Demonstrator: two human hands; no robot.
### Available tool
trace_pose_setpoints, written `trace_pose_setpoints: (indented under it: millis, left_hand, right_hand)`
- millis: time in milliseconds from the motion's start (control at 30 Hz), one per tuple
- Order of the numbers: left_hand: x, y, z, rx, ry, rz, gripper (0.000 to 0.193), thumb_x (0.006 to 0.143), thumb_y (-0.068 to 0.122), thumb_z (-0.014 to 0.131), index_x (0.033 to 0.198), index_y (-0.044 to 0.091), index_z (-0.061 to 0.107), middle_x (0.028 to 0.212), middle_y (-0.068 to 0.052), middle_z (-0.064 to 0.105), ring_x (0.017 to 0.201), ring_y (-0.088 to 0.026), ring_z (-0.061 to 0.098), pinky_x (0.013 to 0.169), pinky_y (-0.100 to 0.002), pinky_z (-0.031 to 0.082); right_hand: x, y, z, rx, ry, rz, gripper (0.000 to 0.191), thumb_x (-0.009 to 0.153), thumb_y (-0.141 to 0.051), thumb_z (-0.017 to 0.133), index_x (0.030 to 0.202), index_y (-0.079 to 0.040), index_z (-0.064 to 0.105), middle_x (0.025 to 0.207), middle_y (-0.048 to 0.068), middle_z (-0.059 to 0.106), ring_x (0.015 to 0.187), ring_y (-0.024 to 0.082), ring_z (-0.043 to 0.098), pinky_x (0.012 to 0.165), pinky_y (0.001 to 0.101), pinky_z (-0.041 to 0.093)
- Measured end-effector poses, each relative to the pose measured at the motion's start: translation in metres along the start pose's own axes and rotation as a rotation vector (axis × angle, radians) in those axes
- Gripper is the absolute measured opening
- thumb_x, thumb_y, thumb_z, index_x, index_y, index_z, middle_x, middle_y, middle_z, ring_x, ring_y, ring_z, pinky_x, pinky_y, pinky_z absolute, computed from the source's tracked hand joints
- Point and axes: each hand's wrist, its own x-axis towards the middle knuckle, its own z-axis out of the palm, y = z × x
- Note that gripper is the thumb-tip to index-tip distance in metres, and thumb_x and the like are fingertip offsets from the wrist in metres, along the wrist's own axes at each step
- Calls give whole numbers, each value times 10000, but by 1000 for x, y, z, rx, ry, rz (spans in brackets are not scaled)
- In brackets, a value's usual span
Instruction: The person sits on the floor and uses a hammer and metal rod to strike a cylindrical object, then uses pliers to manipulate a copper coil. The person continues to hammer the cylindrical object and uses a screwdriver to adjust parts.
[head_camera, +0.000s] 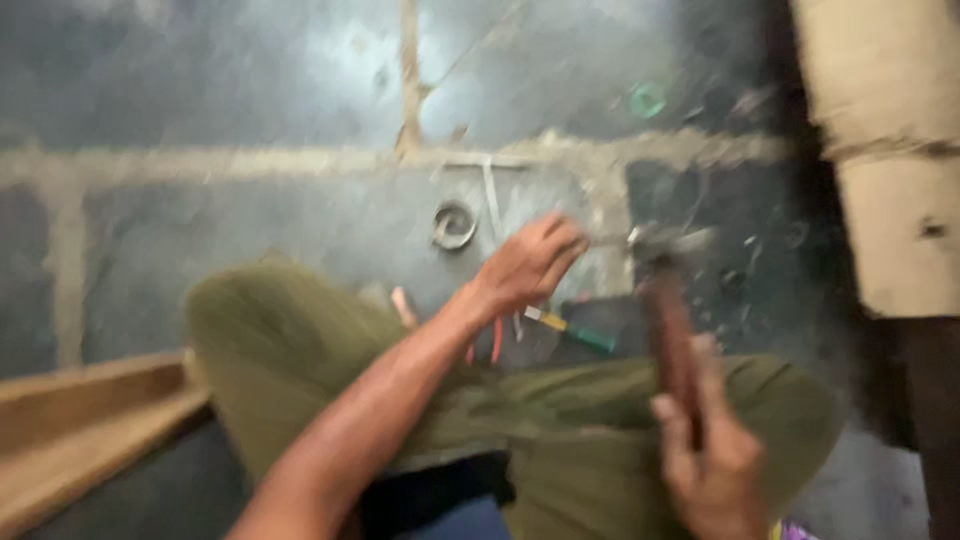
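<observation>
The picture is motion-blurred. My right hand (712, 462) grips the dark wooden handle of a hammer (668, 320), whose metal head points up over the stone floor. My left hand (528, 263) reaches forward over my bent knees with fingers apart and nothing in it. It hovers above a screwdriver with a yellow and green handle (572, 330) and red-handled pliers (494, 342) lying on the floor. My legs in olive trousers (300, 340) fill the middle.
A metal ring (454, 224) lies on the dark stone floor (250, 230), which has pale mortar joints. A wooden plank (80, 420) sits at lower left. A pale block or column (890, 150) stands at right. A small green ring (647, 99) lies farther off.
</observation>
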Motion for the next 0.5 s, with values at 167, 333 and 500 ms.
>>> trace_pose_setpoints:
  millis: [167, 333, 500]
  left_hand:
    - [-3, -9, 3, -15, -71, -89, 146, 1053, 173, 586, 1121, 50, 626, 1059, -159, 595, 955, -379, 639, 821, -445, 524]
    - [-5, -6, 5, -29, -84, -62, 162, 1038, 174, 590, 1129, 42, 612, 1075, -162, 604, 973, -384, 640, 833, -456, 519]
    - [-4, -4, 3, -14, -96, -28, 144, 1003, 164, 607, 1095, 58, 636, 1033, -179, 580, 956, -391, 635, 827, -465, 515]
  right_hand:
    - [-19, 21, -21, 333, 611, -173, 680, 950, -134, 688, 1575, -94, 425, 909, 183, 725, 773, 238, 722, 773, 342, 538]
    - [-23, 25, -17, 253, 288, -163, 686, 904, -110, 709, 1542, -65, 462, 1003, 185, 722, 881, 260, 733, 860, 321, 527]
    - [-19, -9, 11, -56, 47, -384, 729, 840, -55, 744, 1521, -55, 486, 1031, 196, 733, 978, 319, 745, 974, 344, 516]
